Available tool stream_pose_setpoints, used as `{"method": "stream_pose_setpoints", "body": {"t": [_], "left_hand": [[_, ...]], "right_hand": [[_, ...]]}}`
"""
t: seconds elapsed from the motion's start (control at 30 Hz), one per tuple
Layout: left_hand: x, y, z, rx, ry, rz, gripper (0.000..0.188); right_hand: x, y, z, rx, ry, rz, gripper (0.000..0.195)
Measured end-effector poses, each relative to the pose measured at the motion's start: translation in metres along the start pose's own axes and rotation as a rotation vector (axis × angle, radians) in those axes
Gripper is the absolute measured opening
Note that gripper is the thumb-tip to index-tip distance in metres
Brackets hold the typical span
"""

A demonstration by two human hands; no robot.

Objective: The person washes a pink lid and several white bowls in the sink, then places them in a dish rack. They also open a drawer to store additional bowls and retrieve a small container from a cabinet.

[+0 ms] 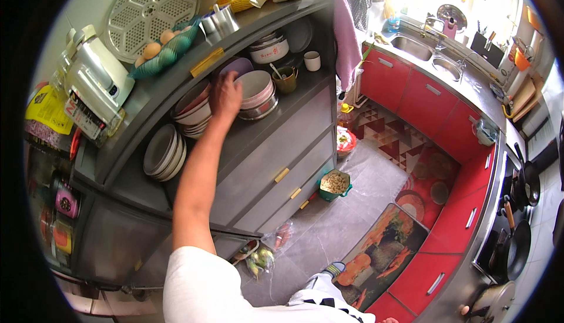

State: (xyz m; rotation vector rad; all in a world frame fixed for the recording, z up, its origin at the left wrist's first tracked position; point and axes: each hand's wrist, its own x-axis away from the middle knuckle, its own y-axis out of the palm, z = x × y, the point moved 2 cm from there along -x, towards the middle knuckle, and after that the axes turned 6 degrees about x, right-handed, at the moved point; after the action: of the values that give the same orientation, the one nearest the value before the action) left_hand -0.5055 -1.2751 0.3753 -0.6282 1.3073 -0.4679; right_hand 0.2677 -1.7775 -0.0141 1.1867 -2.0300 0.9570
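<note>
My left hand [226, 96] reaches into the grey cabinet's open shelf, among stacked dishes. Its fingers are at the left rim of a stack of pink and white bowls [255, 86], and a purple dish [238, 66] lies just behind them. Whether the fingers grip anything cannot be told. Left of the hand are a stack of reddish and white bowls [194, 107] and a stack of grey-white plates [164, 151]. To the right stand a green-brown mug with a spoon [285, 80] and a white cup [312, 61]. Only a sliver of my right hand [389, 320] shows at the bottom edge.
Eggs in a teal basket [165, 56] and a white appliance [97, 67] stand on the cabinet top. A green container of peanuts [335, 184] and bagged vegetables [261, 261] sit on the floor. Red lower cabinets [458, 221], a sink [412, 47] and pans [513, 250] are at the right.
</note>
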Motion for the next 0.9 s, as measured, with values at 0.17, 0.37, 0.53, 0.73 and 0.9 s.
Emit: {"method": "stream_pose_setpoints", "body": {"t": [0.17,0.37,0.53,0.73,0.9], "left_hand": [[-0.072,0.042,-0.114,-0.243,-0.041,0.065,0.037],[-0.086,0.074,-0.116,-0.424,0.100,-0.072,0.036],[-0.084,0.064,-0.106,-0.414,0.203,0.096,0.025],[-0.075,0.024,-0.077,-0.385,0.303,0.197,0.018],[-0.022,-0.024,-0.017,-0.055,0.404,0.258,0.029]], "right_hand": [[0.004,0.000,0.013,0.074,-0.028,-0.014,0.016],[-0.005,-0.018,0.059,0.164,-0.170,0.031,0.012],[0.004,-0.020,0.061,0.320,-0.272,0.052,0.007],[0.005,-0.014,0.064,0.311,-0.259,0.109,0.023],[0.036,0.008,0.031,0.690,-0.192,0.145,0.052]]}}
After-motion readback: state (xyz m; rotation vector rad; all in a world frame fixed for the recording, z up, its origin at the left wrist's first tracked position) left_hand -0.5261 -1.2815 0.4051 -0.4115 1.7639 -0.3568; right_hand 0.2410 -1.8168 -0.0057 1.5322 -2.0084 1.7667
